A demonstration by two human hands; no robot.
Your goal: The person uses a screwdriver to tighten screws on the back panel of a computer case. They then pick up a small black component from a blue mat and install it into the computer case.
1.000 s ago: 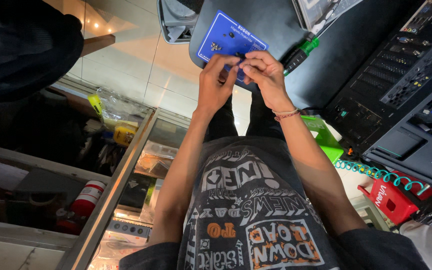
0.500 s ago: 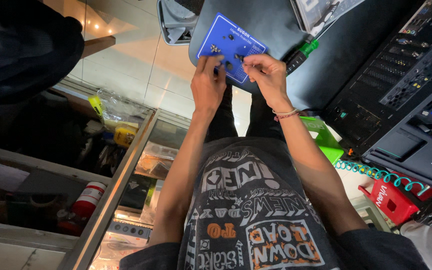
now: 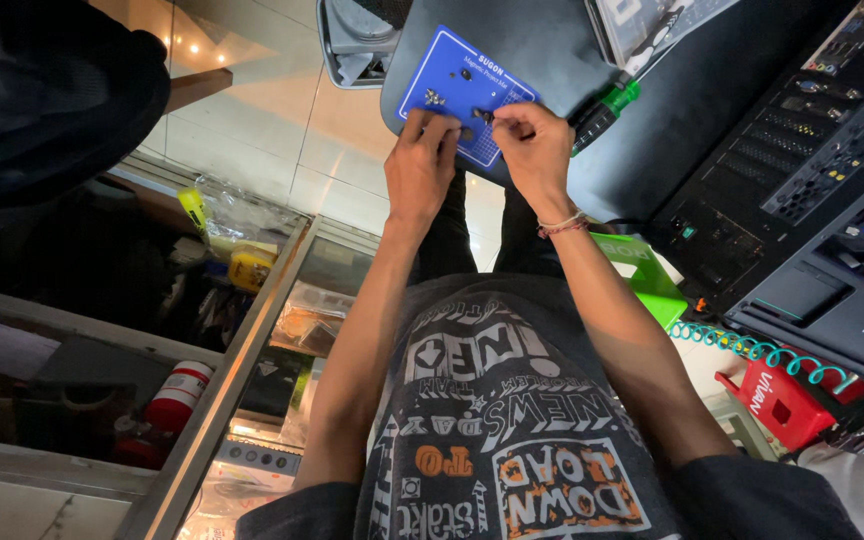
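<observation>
Left hand [image 3: 422, 165]: fingers together, pressing blue mat [image 3: 452, 85] at 6 o'clock edge.
Right hand [image 3: 535, 150]: fingers pinched on small screw [image 3: 482, 116].
Screw: likely light, slippery; best pinched by head.
Mat: seemingly soft, thin.

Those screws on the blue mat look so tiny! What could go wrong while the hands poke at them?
1. The small screws under the left hand and right hand might get flicked off the blue mat and lost.
2. The mat sits near the edge of the dark work surface, so it could perhaps slide off onto the tiled floor.
3. The green-handled screwdriver beside the right hand might get bumped and roll.
</observation>
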